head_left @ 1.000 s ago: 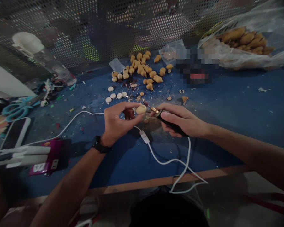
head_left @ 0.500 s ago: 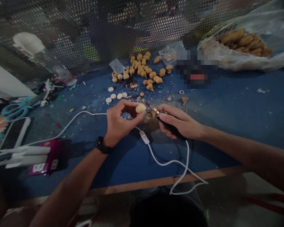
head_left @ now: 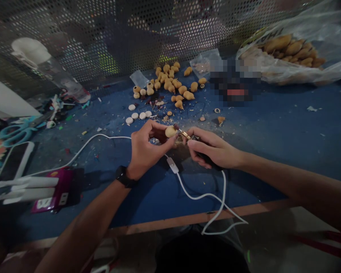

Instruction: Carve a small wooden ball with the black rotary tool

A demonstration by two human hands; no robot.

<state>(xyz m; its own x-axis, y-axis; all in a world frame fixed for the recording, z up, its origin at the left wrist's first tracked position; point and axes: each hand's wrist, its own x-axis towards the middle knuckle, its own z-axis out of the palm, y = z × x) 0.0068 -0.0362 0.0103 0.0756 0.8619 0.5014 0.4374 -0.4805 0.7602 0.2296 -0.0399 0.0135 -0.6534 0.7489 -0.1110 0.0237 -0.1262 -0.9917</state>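
Observation:
My left hand pinches a small pale gourd between thumb and fingertips. Wrapped in my right hand is a black rotary tool with a brass collar, its dark reddish bit at the gourd's right side; whether it presses on the surface is too small to tell. A white cord runs from the tool's rear end. Beyond the hands lie a pile of small tan gourds and several white discs on the blue table.
A plastic bag of gourds stands at the back right. On the left are blue scissors, a phone, a purple power strip and a clear bottle. An inline switch lies below my hands.
The gourd and my left hand have moved slightly right, and the tool's bit has come up against or right beside the gourd. Earlier there was a small gap between them.

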